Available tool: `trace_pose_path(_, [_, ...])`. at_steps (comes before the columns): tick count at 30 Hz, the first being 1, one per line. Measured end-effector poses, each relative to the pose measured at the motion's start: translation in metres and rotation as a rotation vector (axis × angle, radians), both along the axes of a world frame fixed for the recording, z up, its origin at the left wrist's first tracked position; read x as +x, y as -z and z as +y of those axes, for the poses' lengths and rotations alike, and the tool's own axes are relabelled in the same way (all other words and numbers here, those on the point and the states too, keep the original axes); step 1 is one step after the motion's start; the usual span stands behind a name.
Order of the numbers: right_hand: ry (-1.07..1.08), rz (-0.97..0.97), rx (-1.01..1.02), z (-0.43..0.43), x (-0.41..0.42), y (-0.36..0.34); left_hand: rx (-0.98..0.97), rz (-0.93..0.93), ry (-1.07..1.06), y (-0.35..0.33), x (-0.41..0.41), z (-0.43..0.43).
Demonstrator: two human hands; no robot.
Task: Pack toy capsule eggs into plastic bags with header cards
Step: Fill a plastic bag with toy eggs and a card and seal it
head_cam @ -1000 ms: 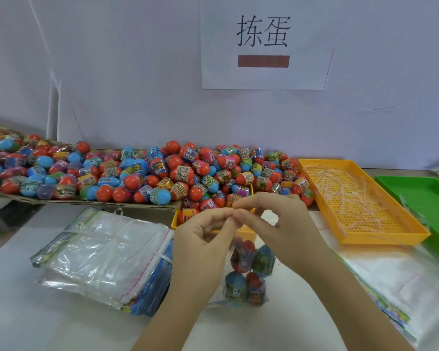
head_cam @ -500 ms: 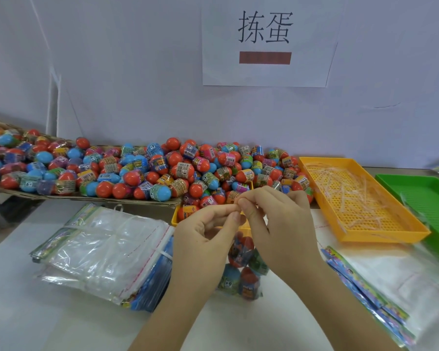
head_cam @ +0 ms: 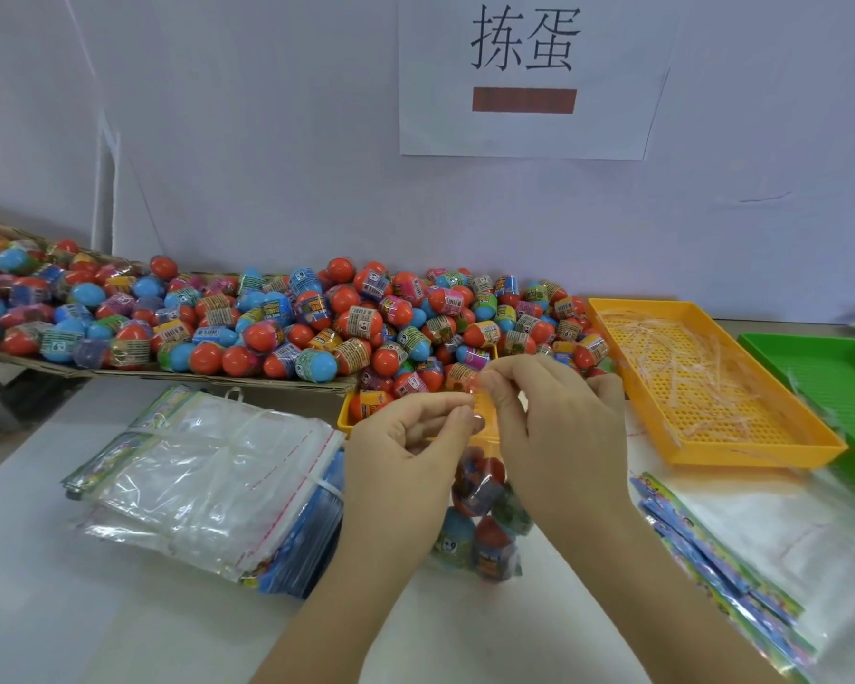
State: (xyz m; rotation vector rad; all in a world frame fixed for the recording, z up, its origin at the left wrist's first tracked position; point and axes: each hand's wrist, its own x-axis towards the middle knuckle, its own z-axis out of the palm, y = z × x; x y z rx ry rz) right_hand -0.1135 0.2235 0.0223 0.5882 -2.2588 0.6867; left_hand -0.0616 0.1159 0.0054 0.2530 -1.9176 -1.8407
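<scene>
Plastic film, thin and floppy, is what you're dealing with on this bag [head_cam: 480, 523]. It hangs dead centre of the frame and its bottom looks to rest on the white surface [head_cam: 70, 609]. Four or so eggs [head_cam: 457, 530] sit in the lower part, so I'd guess all the weight is down low and the top is just limp film.

Left hand [head_cam: 406, 451] and right hand [head_cam: 559, 436] both pinch the top edge between thumb and forefinger, tips nearly meeting, other fingers loosely curled. I can't tell whether they're working a sealing flap or a liner strip, it's too small and see-through.

My take: grab it only at the top edge like this and pinch firm, because the film looks slick. Don't squeeze the egg part, since the hard shells would just shift around. It seems light overall and not fragile.

Around it:
- A big pile [head_cam: 317, 328] of red and blue eggs runs from the left edge across the middle, right behind the hands, spilling into a small yellow tray [head_cam: 349, 412].
- A stack [head_cam: 208, 481] of empty bags lies lower left, just beside the left forearm.
- An orange tray [head_cam: 702, 451] at right holds thin clear strips [head_cam: 682, 367], with a green tray [head_cam: 830, 377] at the far right edge.
- Cards [head_cam: 712, 565] with more bags fan out lower right.

Nothing really blocks the bag, but the pile is close, so a swing forward could knock eggs loose.
</scene>
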Motion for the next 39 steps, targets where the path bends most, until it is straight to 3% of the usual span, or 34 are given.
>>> trace_pose_path(3, [0.018, -0.153, -0.087, 0.014, -0.015, -0.006, 0.099, 0.004, -0.013, -0.001, 0.0, -0.002])
trace_pose_path(7, [0.035, -0.234, -0.379, 0.045, -0.037, -0.015, 0.261, -0.033, -0.024, -0.002, -0.003, -0.006])
trace_pose_path(14, [0.34, -0.309, -0.658, 0.115, -0.082, 0.003, 0.368, -0.057, -0.066, -0.001, -0.007, -0.008])
trace_pose_path(20, [0.532, -0.29, -0.513, 0.145, -0.09, 0.024, 0.367, -0.108, -0.09, 0.002, -0.007, -0.004])
trace_pose_path(28, [0.581, -0.423, -0.361, 0.151, -0.088, 0.026, 0.387, -0.109, -0.069, 0.004, -0.008, 0.0])
trace_pose_path(34, [0.673, -0.35, -0.237, 0.156, -0.089, 0.016, 0.375, -0.132, -0.071, 0.008, -0.012, 0.0])
trace_pose_path(39, [0.693, -0.437, -0.172, 0.165, -0.091, 0.018, 0.35, -0.138, -0.077, 0.01, -0.012, -0.003])
